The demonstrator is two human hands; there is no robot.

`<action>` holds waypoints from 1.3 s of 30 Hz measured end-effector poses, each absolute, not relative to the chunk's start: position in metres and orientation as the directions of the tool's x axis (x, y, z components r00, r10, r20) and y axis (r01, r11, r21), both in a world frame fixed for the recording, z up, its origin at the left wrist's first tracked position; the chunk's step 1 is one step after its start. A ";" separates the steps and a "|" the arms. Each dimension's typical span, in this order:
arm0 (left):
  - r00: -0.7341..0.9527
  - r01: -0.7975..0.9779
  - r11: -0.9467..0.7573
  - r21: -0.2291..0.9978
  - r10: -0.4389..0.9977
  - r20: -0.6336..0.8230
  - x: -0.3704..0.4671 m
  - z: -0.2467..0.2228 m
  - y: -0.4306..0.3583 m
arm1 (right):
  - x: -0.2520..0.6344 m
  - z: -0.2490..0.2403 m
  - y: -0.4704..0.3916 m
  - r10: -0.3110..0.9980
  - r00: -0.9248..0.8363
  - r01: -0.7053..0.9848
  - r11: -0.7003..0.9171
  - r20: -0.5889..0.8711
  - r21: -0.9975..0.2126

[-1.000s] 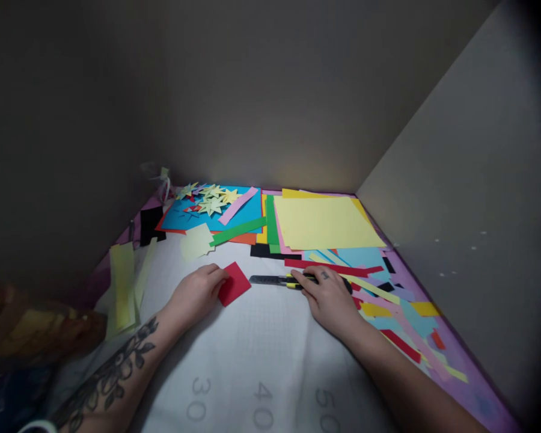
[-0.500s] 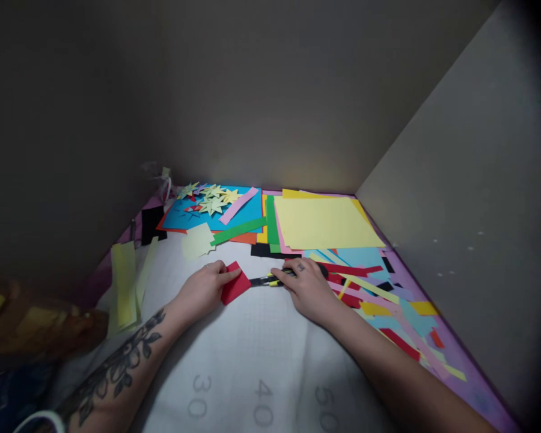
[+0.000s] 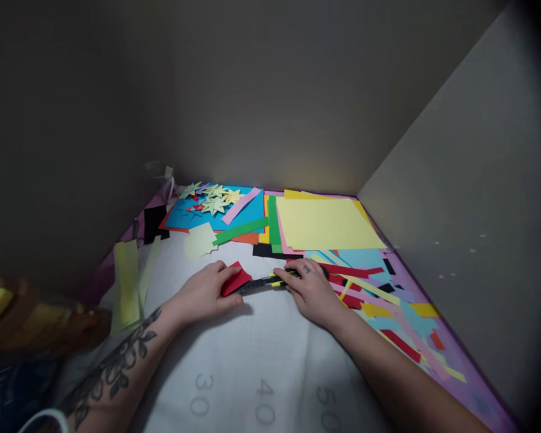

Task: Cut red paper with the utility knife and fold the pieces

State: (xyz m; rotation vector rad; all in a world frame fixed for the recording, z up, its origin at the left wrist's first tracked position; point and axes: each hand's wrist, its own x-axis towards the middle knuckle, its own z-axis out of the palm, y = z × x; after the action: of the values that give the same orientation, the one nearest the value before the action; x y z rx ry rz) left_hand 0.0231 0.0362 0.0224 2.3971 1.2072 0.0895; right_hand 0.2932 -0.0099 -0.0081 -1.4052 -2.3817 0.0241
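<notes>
A red paper piece (image 3: 237, 279) is held at its left side by my left hand (image 3: 207, 291), between thumb and fingers. My right hand (image 3: 311, 290) is closed on a black and yellow cutting tool (image 3: 264, 281), which looks like scissors. The tool's dark blades reach left to the lower edge of the red paper, close to my left thumb. My right fingers cover most of its handle. Both hands are over the white sheet with printed numbers (image 3: 265, 402).
Paper stars (image 3: 214, 204) lie on a blue sheet (image 3: 252, 210) at the back left. Yellow sheets (image 3: 329, 224) are stacked at the back right. Coloured strips (image 3: 401, 343) are scattered on the right. Pale yellow strips (image 3: 127, 285) lie on the left.
My left thumb has moved down and away from the fingers, and the red paper is now tilted. The tool's blades have come left under its lower edge.
</notes>
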 end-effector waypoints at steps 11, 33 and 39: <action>0.612 0.726 -0.478 0.494 0.777 -0.147 0.021 0.026 0.040 | 0.315 -0.012 -0.006 0.897 -0.283 0.914 0.359 0.340 -0.187; 0.635 0.723 -0.504 0.473 0.754 -0.167 0.014 0.015 0.044 | 0.322 -0.010 -0.006 0.920 -0.311 0.933 0.343 0.238 -0.107; 0.631 0.729 -0.496 0.472 0.754 -0.183 0.015 0.015 0.044 | 0.323 -0.011 -0.006 0.926 -0.290 0.939 0.324 0.240 -0.116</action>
State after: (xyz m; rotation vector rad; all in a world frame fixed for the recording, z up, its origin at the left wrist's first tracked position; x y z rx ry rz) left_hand 0.0147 0.0442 0.0153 2.3405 1.1610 0.0638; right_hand 0.3235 -0.0057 -0.0112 -1.6852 -2.3294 -0.0687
